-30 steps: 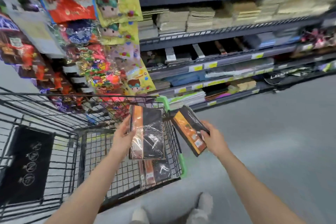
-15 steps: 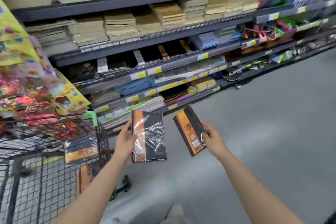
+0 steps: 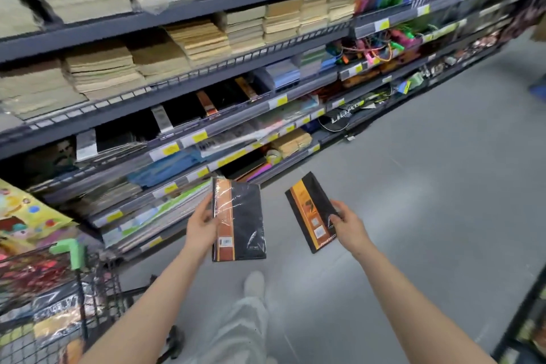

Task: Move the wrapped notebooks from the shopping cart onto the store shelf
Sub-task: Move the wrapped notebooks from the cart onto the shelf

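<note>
- Since the earlier frames the view has swung from the shopping cart toward the store shelf; the cart now sits only at the lower left corner, and both notebooks have been carried clear of it, over the grey floor in front of the shelving.
- The left hand grips the left notebook by its orange spine edge, thumb on the cover and fingers curled behind. The book hangs nearly upright, its glossy wrap catching the light.
- The right hand pinches the right notebook at its right edge, thumb on top; this book is tilted, its top corner toward the shelf.
- More wrapped notebooks seem to lie in the cart basket, though they are blurred.
- Handling, as a judgement: each book looks light and stiff enough to hold flat from one edge, but the film is likely slippery, so a firm pinch along the spine or long edge suits better than fingertips at a corner.
- On the middle shelf a row of dark books with orange bands looks like the matching stock; the pair probably belongs there, slid in spine-first.
- Both books are well apart from the shelf, so placing is not yet begun.
</note>
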The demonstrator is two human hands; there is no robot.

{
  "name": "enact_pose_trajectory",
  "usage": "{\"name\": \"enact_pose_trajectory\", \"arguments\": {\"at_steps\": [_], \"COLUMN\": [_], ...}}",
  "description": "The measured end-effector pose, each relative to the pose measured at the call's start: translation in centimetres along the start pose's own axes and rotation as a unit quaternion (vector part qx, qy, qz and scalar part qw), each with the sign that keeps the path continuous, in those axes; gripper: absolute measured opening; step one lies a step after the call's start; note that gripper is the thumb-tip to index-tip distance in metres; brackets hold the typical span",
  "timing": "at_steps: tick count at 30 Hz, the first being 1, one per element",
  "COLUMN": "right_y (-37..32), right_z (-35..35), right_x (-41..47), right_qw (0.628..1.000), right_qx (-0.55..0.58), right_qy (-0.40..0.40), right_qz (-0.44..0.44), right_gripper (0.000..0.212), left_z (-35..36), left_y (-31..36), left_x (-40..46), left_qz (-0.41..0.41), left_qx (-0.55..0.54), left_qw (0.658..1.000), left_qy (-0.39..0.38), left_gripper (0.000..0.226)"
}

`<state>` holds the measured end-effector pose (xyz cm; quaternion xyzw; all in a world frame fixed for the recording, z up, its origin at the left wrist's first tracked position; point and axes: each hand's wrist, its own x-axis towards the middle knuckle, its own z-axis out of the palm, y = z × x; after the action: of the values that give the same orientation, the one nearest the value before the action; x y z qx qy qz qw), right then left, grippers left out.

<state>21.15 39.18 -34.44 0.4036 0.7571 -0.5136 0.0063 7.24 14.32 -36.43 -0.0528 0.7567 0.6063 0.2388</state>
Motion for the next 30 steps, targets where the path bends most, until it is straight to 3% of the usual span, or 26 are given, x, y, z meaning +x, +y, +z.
{"name": "enact_pose_trajectory", "arguments": {"at_steps": [6,11,22,30], "right_y": [-1.9,-4.3,-12.5,-19.9], "right_z": [-1.8,-1.8,-1.2,-0.9], "right_x": [7.5,14.9,25.5,31.6], "right_qw": [1.000,1.000,0.999,0.988], "right_qx": [0.019,0.002,-0.006,-0.063], "right_qy": [0.001,-0.003,-0.042,-0.117], "right_qz": [0.020,0.029,0.020,-0.077], "right_gripper": [0.036,0.034,0.034,0.036], "left_z": [5.4,8.1,8.5,6.4], "left_y": [3.6,5.9,11.8,14.0], "left_x": [7.3,14.8,23.4,25.2], "left_qz": [0.026,0.001,-0.047,-0.029], "left_qx": [0.011,0.024,-0.025,-0.019], "left_qw": [0.999,0.999,0.999,0.991], "left_qy": [-0.024,-0.029,0.005,0.128], "left_gripper": [0.057,0.058,0.058,0.059]}}
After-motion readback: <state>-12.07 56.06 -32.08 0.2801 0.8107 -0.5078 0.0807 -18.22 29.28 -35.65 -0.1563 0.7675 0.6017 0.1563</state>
